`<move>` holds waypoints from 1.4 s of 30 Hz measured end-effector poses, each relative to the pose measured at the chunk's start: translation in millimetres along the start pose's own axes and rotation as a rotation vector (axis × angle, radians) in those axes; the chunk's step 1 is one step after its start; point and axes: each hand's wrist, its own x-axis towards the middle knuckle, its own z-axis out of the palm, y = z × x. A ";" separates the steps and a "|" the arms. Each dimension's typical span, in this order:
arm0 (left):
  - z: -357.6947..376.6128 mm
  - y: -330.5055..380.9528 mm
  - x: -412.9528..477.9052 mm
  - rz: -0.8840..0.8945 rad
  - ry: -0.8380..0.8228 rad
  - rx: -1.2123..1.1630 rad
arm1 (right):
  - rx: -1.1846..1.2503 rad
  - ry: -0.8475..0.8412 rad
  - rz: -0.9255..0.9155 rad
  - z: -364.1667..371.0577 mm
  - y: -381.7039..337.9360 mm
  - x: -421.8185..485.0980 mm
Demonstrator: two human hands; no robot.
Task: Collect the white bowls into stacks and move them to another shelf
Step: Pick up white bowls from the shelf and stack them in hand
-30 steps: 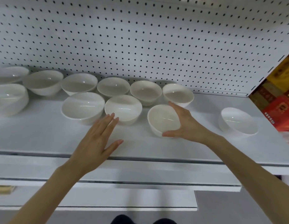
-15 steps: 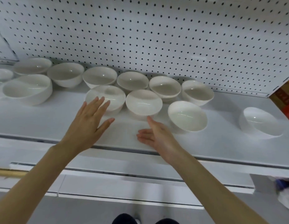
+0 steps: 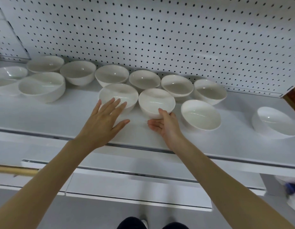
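Note:
Several white bowls stand on a white shelf (image 3: 61,116) in a back row and a front row. My left hand (image 3: 103,123) lies flat with straight fingers, its fingertips touching the near wall of the front-left bowl (image 3: 118,95). My right hand (image 3: 165,125) is palm up at the near side of the front-middle bowl (image 3: 156,100), thumb against its wall and fingers stretched along its base. Another bowl (image 3: 201,113) sits just right of that hand. A lone bowl (image 3: 274,121) stands far right.
A white pegboard (image 3: 160,30) backs the shelf. More bowls (image 3: 42,85) crowd the left end. A lower shelf (image 3: 135,184) juts out below, with a wooden stick (image 3: 14,171) at its left. Red and orange boxes (image 3: 293,96) sit at the right edge.
My right hand let go of the bowl it held one second ago and moved left to the front-middle bowl. My left hand reached forward until its fingertips met the front-left bowl.

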 end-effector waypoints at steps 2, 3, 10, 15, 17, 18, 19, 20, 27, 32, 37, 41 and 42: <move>-3.3 2.8 0.9 -0.042 0.081 -0.102 | 0.013 -0.015 -0.012 -2.4 0.4 -5.6; -6.8 7.0 1.2 -0.077 0.124 -0.197 | 0.014 -0.034 -0.017 -3.9 0.0 -9.2; -37.9 69.4 20.3 -0.113 0.167 -0.859 | -0.026 -0.232 -0.073 -20.1 -37.1 -51.6; -31.9 106.5 42.8 -0.035 0.125 -1.095 | -0.107 -0.234 -0.160 -52.4 -60.9 -68.8; -21.6 123.5 53.4 -0.017 0.113 -1.109 | -0.160 -0.190 -0.181 -71.3 -69.1 -68.0; -16.2 133.3 58.1 -0.015 0.105 -1.106 | -0.190 -0.177 -0.183 -81.1 -73.5 -67.3; -10.5 143.4 62.2 -0.020 0.103 -1.102 | -0.221 -0.173 -0.177 -90.7 -78.0 -65.2; -4.9 153.6 65.5 -0.030 0.107 -1.103 | -0.257 -0.172 -0.166 -99.5 -83.0 -63.8; 23.8 193.6 79.6 -0.075 0.208 -1.067 | -0.687 -0.053 -0.299 -143.9 -99.7 -47.6; 36.7 201.1 77.4 -0.157 0.188 -0.920 | -0.971 0.088 -0.431 -161.6 -82.5 -26.9; 47.7 194.8 78.2 -0.144 0.157 -0.830 | -0.896 -0.003 -0.454 -169.9 -73.7 -17.9; 54.9 193.0 81.5 -0.162 0.142 -0.846 | -0.849 -0.036 -0.457 -173.2 -71.4 -10.8; 56.7 193.8 81.2 -0.171 0.135 -0.854 | -0.839 -0.039 -0.455 -174.4 -70.3 -9.6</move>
